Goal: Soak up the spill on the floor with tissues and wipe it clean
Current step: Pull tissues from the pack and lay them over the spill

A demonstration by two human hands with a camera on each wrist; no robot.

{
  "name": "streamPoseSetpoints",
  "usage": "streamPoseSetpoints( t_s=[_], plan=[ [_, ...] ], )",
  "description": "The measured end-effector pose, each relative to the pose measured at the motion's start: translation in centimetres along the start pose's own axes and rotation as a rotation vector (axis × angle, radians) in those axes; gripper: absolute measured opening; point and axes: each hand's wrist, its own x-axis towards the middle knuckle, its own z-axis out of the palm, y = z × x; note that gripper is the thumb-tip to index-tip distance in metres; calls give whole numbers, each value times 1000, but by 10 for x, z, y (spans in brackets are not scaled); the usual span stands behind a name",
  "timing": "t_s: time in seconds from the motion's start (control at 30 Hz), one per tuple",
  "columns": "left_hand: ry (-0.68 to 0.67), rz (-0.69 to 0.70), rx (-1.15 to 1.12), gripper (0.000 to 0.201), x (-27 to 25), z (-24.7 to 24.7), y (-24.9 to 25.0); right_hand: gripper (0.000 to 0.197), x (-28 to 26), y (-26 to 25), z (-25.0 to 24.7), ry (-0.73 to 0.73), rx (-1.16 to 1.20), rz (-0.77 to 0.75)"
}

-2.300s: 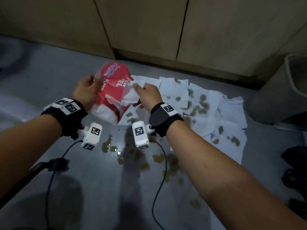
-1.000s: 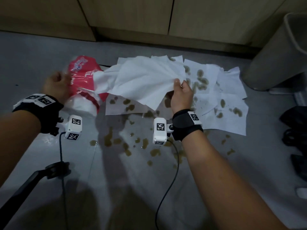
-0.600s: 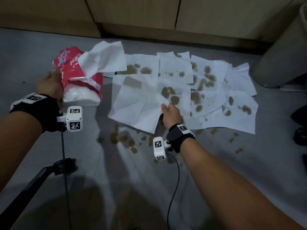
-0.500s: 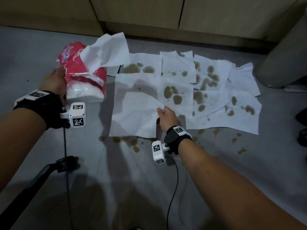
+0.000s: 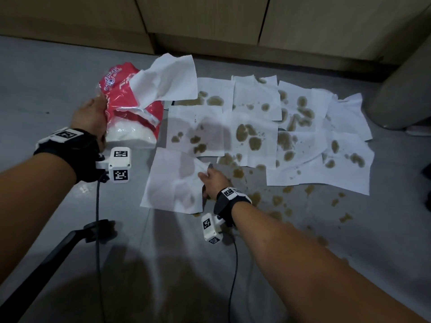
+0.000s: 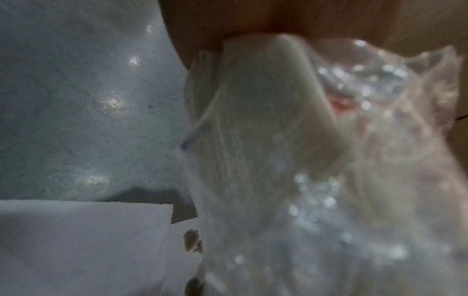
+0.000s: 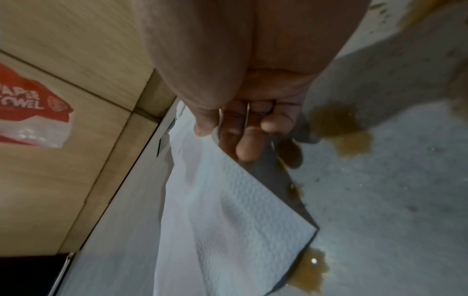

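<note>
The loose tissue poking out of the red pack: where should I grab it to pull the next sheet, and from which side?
Pinch the loose tissue near its free right edge, coming from the right with the right hand. It fans up and rightward out of the paper towel pack, clear of the floor, so that edge is probably easiest. The left hand holds the pack's left side and can brace the pull.

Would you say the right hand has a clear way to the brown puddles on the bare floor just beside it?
Probably yes: the right hand is beside the uncovered brown puddles, nothing between, though it pinches a white paper towel.
</note>
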Motion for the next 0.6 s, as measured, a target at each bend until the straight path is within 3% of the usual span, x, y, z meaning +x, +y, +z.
streamPoseSetpoints(
  t_s=[0.1, 0.2, 0.27, 0.4, 0.5, 0.6],
  plan=[
    [0, 11, -15, 40, 3, -2, 0, 41, -4, -3, -2, 7, -75, -4],
    [6, 9, -28, 41, -2, 5, 5, 72, -23, -13, -7, 273, -255, -29],
    [-6, 30, -39, 36, -7, 13, 8, 79, -40, -28, -1, 373, -460, -175],
    [-46, -2, -117, 40, -5, 22, 4, 76, -38, -26, 36, 63, -835, -454],
    [-58, -16, -178, 36, -9, 34, 5, 73, -27, -3, 52, -112, -925, -385],
    [-128, -9, -171, 50, -11, 43, 4, 71, -27, 1, 49, -96, -948, -365]
  ],
)
